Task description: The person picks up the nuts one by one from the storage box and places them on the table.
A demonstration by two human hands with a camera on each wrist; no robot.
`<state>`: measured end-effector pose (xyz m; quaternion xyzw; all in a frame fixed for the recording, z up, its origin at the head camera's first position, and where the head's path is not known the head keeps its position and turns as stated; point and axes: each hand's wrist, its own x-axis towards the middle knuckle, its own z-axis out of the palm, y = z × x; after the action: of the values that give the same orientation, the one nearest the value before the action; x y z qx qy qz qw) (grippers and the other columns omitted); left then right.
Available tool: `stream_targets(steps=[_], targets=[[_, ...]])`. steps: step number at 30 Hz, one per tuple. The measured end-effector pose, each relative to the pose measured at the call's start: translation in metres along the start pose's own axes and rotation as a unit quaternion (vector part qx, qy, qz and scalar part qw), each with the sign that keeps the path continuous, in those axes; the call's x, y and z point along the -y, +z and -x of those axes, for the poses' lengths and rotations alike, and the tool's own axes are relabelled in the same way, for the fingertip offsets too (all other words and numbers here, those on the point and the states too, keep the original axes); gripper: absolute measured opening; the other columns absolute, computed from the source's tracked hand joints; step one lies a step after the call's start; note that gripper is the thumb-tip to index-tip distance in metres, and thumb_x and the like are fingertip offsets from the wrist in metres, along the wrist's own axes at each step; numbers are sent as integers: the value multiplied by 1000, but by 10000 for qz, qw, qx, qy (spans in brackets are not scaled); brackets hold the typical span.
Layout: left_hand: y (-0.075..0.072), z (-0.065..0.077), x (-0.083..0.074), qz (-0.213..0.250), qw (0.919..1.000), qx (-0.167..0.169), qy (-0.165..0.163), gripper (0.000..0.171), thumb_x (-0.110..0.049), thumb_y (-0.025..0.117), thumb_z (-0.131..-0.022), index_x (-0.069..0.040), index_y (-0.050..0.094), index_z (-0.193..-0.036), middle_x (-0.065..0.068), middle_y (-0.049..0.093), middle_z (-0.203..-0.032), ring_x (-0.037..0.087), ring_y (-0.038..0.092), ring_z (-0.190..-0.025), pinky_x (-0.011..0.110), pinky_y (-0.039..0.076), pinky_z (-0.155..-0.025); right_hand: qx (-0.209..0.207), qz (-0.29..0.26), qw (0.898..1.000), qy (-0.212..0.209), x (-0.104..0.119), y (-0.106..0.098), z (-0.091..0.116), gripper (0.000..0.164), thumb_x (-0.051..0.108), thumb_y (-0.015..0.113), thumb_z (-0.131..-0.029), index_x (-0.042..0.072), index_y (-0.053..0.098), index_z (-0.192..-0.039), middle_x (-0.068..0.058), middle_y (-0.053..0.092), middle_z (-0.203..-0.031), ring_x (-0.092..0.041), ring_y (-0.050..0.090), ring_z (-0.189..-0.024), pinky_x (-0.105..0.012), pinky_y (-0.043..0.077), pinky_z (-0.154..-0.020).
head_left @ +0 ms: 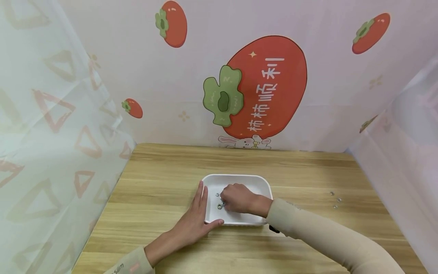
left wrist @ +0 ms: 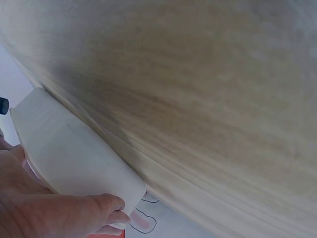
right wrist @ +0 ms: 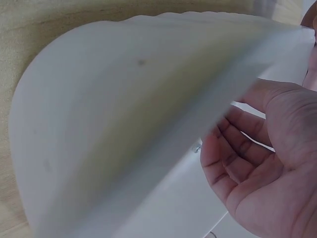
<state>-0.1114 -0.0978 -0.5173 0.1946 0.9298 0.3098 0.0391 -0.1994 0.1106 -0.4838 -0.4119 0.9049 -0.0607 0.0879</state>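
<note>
A white plastic tray (head_left: pixel 246 219) with rounded corners sits on the wooden table. My left hand (head_left: pixel 194 224) rests against its left end, fingers straight along the rim and thumb at the near edge; the left wrist view shows that thumb (left wrist: pixel 94 206) against the tray's outer wall (left wrist: pixel 74 148). Inside the tray, my right hand (head_left: pixel 239 198) is low with curled fingers. A metal nut (head_left: pixel 219 206) lies in front of it, with another small nut (head_left: pixel 217 194) farther back. The right fingertips are hidden by the tray wall (right wrist: pixel 99 99), so whether they pinch a nut cannot be told.
Three small metal nuts lie apart on the table's right side, one nut (head_left: pixel 338 199) rightmost. The wooden table (head_left: pixel 161 167) extends around the tray. Patterned sheets (head_left: pixel 164 125) enclose it at the back and both sides.
</note>
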Motion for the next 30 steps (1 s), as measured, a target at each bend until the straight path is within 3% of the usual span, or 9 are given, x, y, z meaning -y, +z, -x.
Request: stream_targets(steps=[8, 13, 30], targets=[[-1, -1, -1, -8, 10000, 45, -8, 117, -67, 66, -96, 3, 7, -168, 17, -12, -177, 40, 23, -158, 51, 44, -115, 47, 47, 9999, -97, 1, 2, -2, 23, 11, 82, -87, 17, 66, -72, 10, 56, -68, -6, 41, -60, -24, 39, -57], [-1, 0, 0, 10, 10000, 26, 5, 117, -67, 66, -96, 3, 7, -168, 17, -13, -177, 40, 25, -158, 51, 45, -114, 19, 202, 9997, -167, 3, 2, -3, 27, 10, 80, -88, 18, 63, -69, 9, 55, -66, -7, 41, -58, -25, 39, -55], [1, 1, -1, 7, 10000, -17, -31, 117, -68, 66, -95, 3, 7, -168, 17, -12, -177, 40, 25, -158, 52, 46, -113, -115, 175, 9996, -186, 5, -1, 3, 28, 7, 81, -79, 19, 59, -66, 12, 50, -57, -1, 35, -50, -17, 31, -47]])
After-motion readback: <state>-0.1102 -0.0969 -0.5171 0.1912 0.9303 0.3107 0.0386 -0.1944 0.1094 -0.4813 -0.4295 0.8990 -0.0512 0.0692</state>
